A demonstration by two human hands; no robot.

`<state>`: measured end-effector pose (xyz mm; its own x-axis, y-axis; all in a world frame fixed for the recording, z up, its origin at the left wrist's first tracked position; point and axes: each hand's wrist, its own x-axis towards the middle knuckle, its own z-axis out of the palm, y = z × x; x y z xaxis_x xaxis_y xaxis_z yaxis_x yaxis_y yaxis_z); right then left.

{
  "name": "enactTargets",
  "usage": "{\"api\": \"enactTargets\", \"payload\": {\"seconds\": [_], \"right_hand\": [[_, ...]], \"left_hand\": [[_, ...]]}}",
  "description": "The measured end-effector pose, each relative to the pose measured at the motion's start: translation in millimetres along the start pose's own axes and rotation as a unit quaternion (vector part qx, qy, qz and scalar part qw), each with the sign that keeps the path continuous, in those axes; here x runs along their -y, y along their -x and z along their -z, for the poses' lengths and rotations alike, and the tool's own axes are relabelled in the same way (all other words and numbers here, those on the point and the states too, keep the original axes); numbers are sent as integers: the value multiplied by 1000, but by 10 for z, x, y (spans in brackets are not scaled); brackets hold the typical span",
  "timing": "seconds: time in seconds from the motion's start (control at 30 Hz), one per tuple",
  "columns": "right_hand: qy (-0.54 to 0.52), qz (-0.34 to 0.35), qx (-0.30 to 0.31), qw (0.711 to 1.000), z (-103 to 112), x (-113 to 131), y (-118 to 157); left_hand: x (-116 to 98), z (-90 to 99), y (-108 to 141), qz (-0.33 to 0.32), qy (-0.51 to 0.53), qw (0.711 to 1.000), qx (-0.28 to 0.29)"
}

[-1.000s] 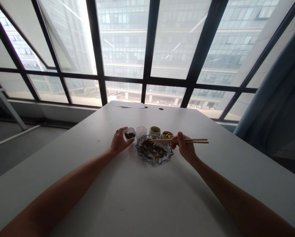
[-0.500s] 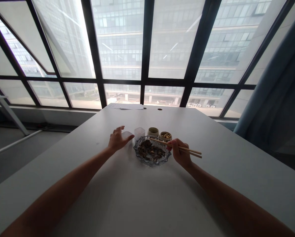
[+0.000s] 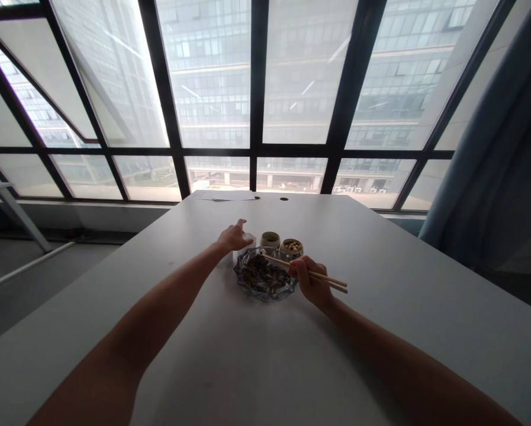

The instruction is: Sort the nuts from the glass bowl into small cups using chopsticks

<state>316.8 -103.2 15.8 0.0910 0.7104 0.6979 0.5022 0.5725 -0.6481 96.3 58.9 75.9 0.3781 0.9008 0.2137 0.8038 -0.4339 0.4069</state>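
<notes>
A clear scalloped glass bowl [image 3: 265, 293] with dark brown pieces in it stands on the white table. My right hand [image 3: 313, 284] is closed round a pair of wooden chopsticks [image 3: 331, 280] at the bowl's right rim, their tips over the dark pieces. Behind the bowl are a pale green cup [image 3: 270, 239] and a second cup [image 3: 292, 247] holding light nut-like pieces. My left hand [image 3: 234, 236], thumb and fingers apart, is at a translucent container [image 3: 250, 239] behind the bowl's left side and partly hides it. Another translucent container [image 3: 224, 260] is partly covered by my left forearm.
White paper sheets [image 3: 223, 195] lie at the table's far edge, beside two dark round holes. Tall windows rise beyond the table. A blue-grey curtain [image 3: 473, 130] hangs at the right, and a white table frame [image 3: 25, 222] stands at the left.
My left hand has moved right and farther out, from the left translucent container to the one beside the pale green cup. My right hand still holds the chopsticks over the bowl. The view has shifted slightly.
</notes>
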Motion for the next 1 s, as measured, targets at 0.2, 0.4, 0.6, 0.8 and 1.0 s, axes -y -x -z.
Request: {"api": "enactTargets", "payload": {"seconds": [0.2, 0.4, 0.6, 0.8, 1.0], "right_hand": [[-23, -7, -4, 1000, -16, 46, -6], [-133, -124, -105, 978, -73, 9, -111], [-234, -224, -215, 921, -14, -177, -275], [-241, -218, -213, 922, 14, -189, -281], [-176, -164, -202, 949, 59, -72, -276]], "left_hand": [[0, -51, -11, 9, 17, 1000, 18], [-141, 7, 24, -52, -40, 998, 1], [-142, -7, 116, -167, -101, 979, -51], [-150, 3, 152, -147, -125, 979, -59], [-128, 80, -71, -22, -101, 994, 34]]}}
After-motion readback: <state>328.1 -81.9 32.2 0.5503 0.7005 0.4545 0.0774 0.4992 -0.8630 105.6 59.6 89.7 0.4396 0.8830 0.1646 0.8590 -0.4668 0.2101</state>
